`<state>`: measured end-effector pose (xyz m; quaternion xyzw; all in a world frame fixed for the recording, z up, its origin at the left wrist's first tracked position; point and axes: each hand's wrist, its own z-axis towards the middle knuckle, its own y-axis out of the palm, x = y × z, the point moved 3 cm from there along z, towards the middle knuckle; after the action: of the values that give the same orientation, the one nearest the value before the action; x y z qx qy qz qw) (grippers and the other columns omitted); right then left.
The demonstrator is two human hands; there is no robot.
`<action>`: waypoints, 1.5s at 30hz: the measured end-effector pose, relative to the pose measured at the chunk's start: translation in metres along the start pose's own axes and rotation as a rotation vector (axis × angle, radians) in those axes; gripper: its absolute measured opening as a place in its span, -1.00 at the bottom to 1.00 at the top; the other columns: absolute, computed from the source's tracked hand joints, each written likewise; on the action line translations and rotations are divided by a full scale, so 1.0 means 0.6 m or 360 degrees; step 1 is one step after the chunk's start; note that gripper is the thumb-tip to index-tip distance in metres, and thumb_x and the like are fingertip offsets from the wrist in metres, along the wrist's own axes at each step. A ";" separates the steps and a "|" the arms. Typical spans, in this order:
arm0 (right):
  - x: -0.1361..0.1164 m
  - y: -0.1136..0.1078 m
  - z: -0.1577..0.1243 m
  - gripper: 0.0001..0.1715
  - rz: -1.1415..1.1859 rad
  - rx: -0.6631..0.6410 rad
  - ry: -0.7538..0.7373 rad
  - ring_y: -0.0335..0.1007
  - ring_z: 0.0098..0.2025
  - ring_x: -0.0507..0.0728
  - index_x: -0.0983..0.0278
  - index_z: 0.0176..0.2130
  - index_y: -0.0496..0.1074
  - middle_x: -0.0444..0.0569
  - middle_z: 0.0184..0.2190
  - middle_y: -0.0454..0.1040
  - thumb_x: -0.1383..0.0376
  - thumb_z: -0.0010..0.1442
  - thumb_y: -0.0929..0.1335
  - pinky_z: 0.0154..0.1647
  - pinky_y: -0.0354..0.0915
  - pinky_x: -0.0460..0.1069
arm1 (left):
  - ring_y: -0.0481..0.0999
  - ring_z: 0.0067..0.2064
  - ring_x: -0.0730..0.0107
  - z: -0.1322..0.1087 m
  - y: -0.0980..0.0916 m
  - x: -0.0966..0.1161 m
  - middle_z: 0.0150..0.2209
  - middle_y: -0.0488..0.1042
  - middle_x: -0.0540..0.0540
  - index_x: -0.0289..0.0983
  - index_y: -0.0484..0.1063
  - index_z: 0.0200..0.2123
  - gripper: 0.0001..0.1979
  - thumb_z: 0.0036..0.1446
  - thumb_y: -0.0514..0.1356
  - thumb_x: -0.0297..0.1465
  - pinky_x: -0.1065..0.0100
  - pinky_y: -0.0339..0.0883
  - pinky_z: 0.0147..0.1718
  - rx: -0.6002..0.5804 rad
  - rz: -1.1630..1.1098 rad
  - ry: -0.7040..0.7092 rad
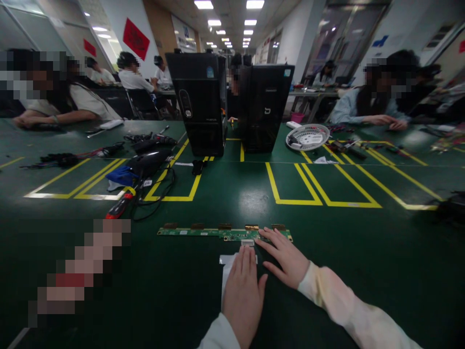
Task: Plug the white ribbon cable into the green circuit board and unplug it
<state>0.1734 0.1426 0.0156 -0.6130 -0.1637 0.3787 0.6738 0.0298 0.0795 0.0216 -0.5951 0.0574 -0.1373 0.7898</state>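
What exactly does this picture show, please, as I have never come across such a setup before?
There is no machine here: a camera worn on a person's head looks forward and down at their two bare hands. The left hand lies over a flat white strip. The right hand has its fingertips at the right part of a long, narrow green circuit board. Neither hand appears to grip anything; the fingers are extended.

On the dark green tabletop, marked with yellow tape, stand a black computer tower and a second black tower. To their right sits a round white plastic basket. Other people sit farther back. A patch at lower left is pixelated, so I cannot tell what it is.
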 end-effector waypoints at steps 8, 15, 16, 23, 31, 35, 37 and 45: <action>0.001 0.001 0.001 -0.39 -0.0018 0.0003 -0.0009 -0.18 0.34 0.22 0.26 0.24 0.15 0.10 0.27 0.05 0.17 0.24 0.24 0.29 -0.04 0.26 | 0.37 0.14 0.04 0.006 0.002 0.003 0.12 0.37 -0.36 -0.49 0.34 0.09 -0.56 0.22 0.04 -0.35 0.10 0.34 0.05 -0.0054 -0.0021 -0.0016; 0.002 0.000 -0.001 -0.37 -0.0046 -0.0030 0.0018 -0.15 0.33 0.23 0.23 0.25 0.14 0.07 0.28 0.05 0.15 0.23 0.24 0.28 0.00 0.25 | 0.41 0.10 0.04 0.004 0.000 0.004 0.10 0.40 -0.36 -0.50 0.34 0.08 -0.56 0.18 0.08 -0.37 0.09 0.37 0.02 -0.0029 0.0037 -0.0004; 0.002 0.000 -0.001 -0.37 -0.0045 -0.0026 0.0026 -0.15 0.33 0.23 0.23 0.25 0.14 0.07 0.28 0.05 0.15 0.24 0.24 0.27 0.01 0.25 | 0.41 0.10 0.04 0.004 0.000 0.004 0.09 0.41 -0.36 -0.50 0.35 0.07 -0.56 0.17 0.08 -0.37 0.09 0.38 0.01 -0.0024 0.0038 0.0000; 0.009 0.003 -0.006 -0.39 0.0038 -0.0021 -0.0009 -0.17 0.33 0.23 0.22 0.25 0.15 0.07 0.29 0.03 0.16 0.25 0.23 0.28 -0.02 0.26 | 0.41 0.10 0.07 0.001 0.000 0.000 0.10 0.41 -0.34 -0.49 0.31 0.10 -0.55 0.17 0.07 -0.39 0.11 0.38 0.01 0.0030 -0.0022 0.0000; 0.015 -0.006 -0.003 -0.37 0.0070 -0.0087 -0.0031 -0.19 0.34 0.22 0.22 0.25 0.14 0.05 0.30 0.00 0.12 0.25 0.24 0.29 -0.03 0.25 | 0.37 0.13 0.08 0.001 -0.006 -0.007 0.12 0.38 -0.34 -0.47 0.27 0.13 -0.54 0.19 0.07 -0.38 0.10 0.37 0.03 -0.0055 -0.0101 0.0013; 0.017 -0.011 -0.001 -0.36 0.0078 -0.0110 -0.0037 -0.18 0.34 0.22 0.23 0.24 0.15 0.05 0.30 0.01 0.09 0.24 0.25 0.29 -0.03 0.25 | 0.36 0.14 0.09 0.001 -0.007 -0.006 0.12 0.38 -0.32 -0.43 0.26 0.14 -0.54 0.20 0.05 -0.38 0.10 0.36 0.03 -0.0061 -0.0116 -0.0020; 0.017 -0.012 0.000 -0.36 0.0080 -0.0103 -0.0041 -0.18 0.34 0.22 0.24 0.24 0.16 0.06 0.30 0.01 0.08 0.24 0.25 0.29 -0.03 0.25 | 0.36 0.15 0.09 0.001 -0.008 -0.006 0.13 0.37 -0.31 -0.42 0.25 0.15 -0.54 0.21 0.04 -0.38 0.08 0.36 0.03 -0.0061 -0.0117 -0.0025; 0.016 -0.011 0.000 -0.36 0.0109 -0.0077 -0.0028 -0.14 0.33 0.24 0.22 0.24 0.16 0.07 0.29 0.03 0.11 0.23 0.25 0.29 -0.05 0.26 | 0.36 0.14 0.04 0.000 -0.005 0.000 0.12 0.38 -0.37 -0.49 0.26 0.14 -0.53 0.22 0.02 -0.37 0.06 0.35 0.03 -0.0025 -0.0098 -0.0024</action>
<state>0.1817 0.1494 0.0195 -0.6311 -0.1576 0.4028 0.6439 0.0294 0.0787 0.0247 -0.6038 0.0341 -0.1565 0.7809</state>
